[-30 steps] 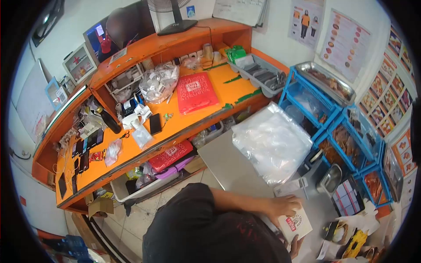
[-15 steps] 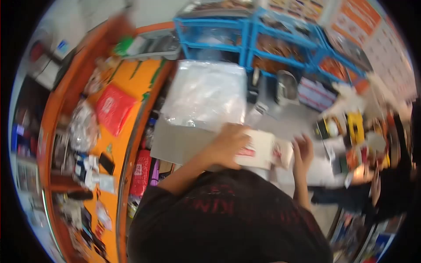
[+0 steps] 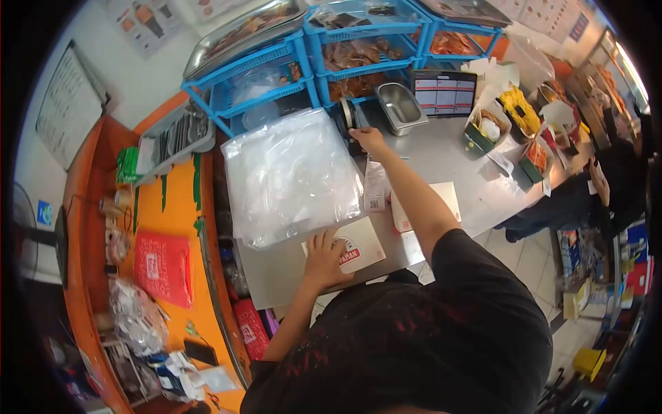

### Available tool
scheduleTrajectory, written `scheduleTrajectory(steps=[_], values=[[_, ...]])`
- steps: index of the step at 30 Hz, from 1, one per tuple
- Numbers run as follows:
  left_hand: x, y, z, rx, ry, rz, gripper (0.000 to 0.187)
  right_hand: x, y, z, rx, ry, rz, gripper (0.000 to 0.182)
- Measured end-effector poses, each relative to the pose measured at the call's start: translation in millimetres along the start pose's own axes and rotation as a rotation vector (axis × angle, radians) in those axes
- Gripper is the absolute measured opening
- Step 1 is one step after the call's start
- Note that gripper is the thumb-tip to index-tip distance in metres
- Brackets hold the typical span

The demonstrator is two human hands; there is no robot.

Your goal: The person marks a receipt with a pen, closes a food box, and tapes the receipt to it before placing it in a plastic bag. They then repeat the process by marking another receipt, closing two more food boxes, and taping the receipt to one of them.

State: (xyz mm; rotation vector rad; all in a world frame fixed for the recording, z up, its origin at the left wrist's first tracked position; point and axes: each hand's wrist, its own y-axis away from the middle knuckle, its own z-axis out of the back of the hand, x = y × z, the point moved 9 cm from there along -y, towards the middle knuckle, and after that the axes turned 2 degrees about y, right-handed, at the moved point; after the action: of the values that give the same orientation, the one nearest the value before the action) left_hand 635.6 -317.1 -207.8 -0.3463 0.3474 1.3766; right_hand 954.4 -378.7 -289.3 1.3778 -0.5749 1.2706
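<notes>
My left hand (image 3: pixel 325 259) lies with its fingers spread on a white printed box (image 3: pixel 360 250) at the near edge of the metal counter. My right hand (image 3: pixel 370 141) reaches to the back, its fingers closed at a dark object with a pale roll (image 3: pixel 347 114); exactly what they grip is too small to make out. A long printed receipt (image 3: pixel 374 186) hangs or lies just below that hand. A second white box (image 3: pixel 441 199) is partly behind my right forearm. Left of the receipt rests a stack of clear plastic bags (image 3: pixel 289 176).
Blue crates (image 3: pixel 314 72) with packed food line the back. A metal pan (image 3: pixel 401 107) and a tablet (image 3: pixel 445 93) stand before them. Open food boxes (image 3: pixel 488 129) are at the right, near a co-worker's hand (image 3: pixel 598 183). A red bag (image 3: pixel 163 268) lies on the orange shelf at left.
The view has shifted. My right hand has moved from beside the boxes to the back of the counter. My left hand has stayed on a box, which now sits apart from the other one.
</notes>
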Motion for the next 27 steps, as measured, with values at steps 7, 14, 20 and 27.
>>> scheduleTrajectory(steps=[7, 14, 20, 27], values=[[-7.4, -18.8, -4.2, -0.045, 0.025, -0.022, 0.059, -18.4, 28.8, -5.5, -0.111, -0.457, 0.109, 0.021], [-24.0, -27.0, 2.6, -0.095, 0.084, -0.088, 0.058, 8.1, 70.3, 19.4, -0.648, 0.250, 0.404, 0.015], [-43.1, -5.7, -8.8, -0.134, 0.103, -0.320, 0.031, 42.4, 142.6, 14.4, -0.410, 0.339, 0.673, 0.017], [-51.5, -2.4, 2.6, -0.250, 0.253, -0.381, 0.012, -46.8, 274.2, 3.0, -0.058, -0.070, 0.318, 0.015]])
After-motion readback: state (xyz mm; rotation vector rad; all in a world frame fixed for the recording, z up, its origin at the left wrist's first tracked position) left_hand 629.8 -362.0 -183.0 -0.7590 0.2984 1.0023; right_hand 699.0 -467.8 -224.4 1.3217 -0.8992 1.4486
